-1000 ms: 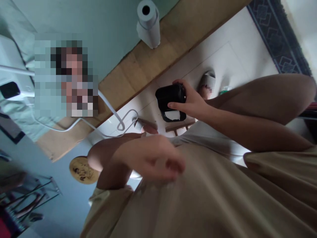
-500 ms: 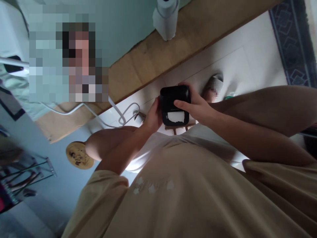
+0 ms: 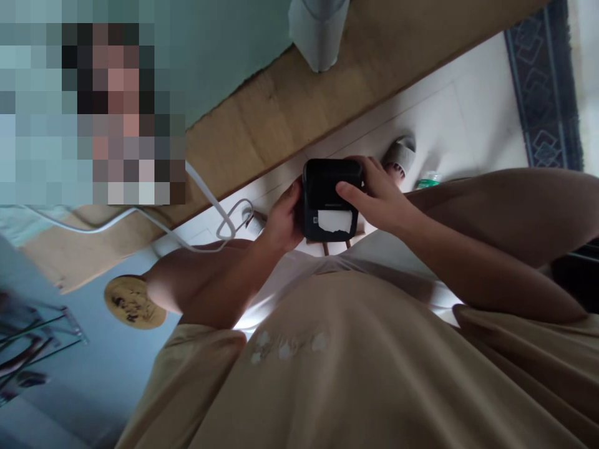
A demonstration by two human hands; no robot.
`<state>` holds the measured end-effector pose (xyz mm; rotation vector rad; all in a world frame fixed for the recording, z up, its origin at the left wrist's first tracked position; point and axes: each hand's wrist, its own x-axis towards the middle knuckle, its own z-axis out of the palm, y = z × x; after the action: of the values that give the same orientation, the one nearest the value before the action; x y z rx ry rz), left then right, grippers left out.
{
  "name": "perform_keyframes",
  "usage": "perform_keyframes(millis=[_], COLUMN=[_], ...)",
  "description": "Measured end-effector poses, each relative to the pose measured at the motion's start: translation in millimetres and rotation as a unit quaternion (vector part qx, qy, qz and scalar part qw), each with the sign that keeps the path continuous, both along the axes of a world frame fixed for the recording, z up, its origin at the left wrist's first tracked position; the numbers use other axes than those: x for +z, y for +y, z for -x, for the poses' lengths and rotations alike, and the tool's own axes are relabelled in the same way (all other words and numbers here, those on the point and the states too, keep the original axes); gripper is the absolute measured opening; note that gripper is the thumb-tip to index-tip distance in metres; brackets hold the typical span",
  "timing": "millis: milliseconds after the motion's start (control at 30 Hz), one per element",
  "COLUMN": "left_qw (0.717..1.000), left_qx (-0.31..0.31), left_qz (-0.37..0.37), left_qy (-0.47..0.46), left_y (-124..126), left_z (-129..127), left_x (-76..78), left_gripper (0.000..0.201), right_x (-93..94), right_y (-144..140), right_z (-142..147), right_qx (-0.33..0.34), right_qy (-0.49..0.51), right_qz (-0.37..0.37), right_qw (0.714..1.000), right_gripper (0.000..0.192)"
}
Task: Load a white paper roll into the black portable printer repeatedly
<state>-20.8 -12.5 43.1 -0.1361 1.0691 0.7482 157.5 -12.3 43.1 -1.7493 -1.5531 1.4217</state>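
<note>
Printer (image 3: 330, 198) first: it is a small black box, and you hold it up in front of your tummy with both hands; your left hand (image 3: 282, 219) is wrapped around its left side, so that grip is closed on the box; your right hand (image 3: 380, 198) cups the right side with a finger lying across the top, so that grip is closed on it too. A short bit of white paper (image 3: 335, 221) pokes out of the slot on the near end of the printer, and its edge looks torn; so I think some printing is done, and that little piece is not yet pulled off. Left of the printer a white cable (image 3: 219, 215) loops on the floor; past the printer a grey slipper (image 3: 399, 156) sits on the pale tiles; far above the printer a paper roll (image 3: 318, 30) stands on the wooden desk (image 3: 262, 118).
</note>
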Motion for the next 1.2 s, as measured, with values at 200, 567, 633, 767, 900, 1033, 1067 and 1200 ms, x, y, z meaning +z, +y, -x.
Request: perform_keyframes(millis=[200,567,633,767,900,1033,1067,1200], left_qw=[0.986,0.994,0.991,0.987,0.985,0.979,0.977,0.974], left_qx=[-0.056,-0.102,-0.118,-0.113,-0.112,-0.116,-0.116,-0.122], left_qz=[-0.142,-0.048,-0.051,-0.097,-0.115,-0.146,-0.151,-0.155], left_qy=[0.071,0.005,0.024,0.061,0.068,0.085,0.092,0.114], left_y=[-4.8,-5.2,-8.2,-13.0,-14.2,-13.4,-13.2,-13.1], left_z=[4.0,3.3,0.2,-7.0,-13.8,-18.0,-18.5,-18.1], left_x=[-18.4,-27.8,-32.9,-41.2,-39.5,-34.2,-33.7,-33.3], left_gripper=[0.024,0.047,0.045,0.035,0.032,0.027,0.025,0.023], right_x=[-0.7,18.1,21.6,19.9,15.3,16.8,17.2,15.0], right_y=[2.2,6.0,4.9,2.2,-2.3,-7.3,-8.2,-8.4], right_z=[-4.7,-12.7,-15.2,-20.4,-18.5,-8.0,-5.5,-0.6], right_qx=[0.079,0.135,0.095,0.022,0.021,0.171,0.198,0.226], right_qy=[0.002,-0.108,-0.155,-0.242,-0.287,-0.344,-0.350,-0.331], right_qz=[-0.095,-0.194,-0.202,-0.204,-0.200,-0.119,-0.100,-0.065], right_qw=[0.992,0.966,0.962,0.948,0.937,0.916,0.910,0.914], right_gripper=[0.072,0.064,0.050,0.040,0.039,0.037,0.037,0.033])
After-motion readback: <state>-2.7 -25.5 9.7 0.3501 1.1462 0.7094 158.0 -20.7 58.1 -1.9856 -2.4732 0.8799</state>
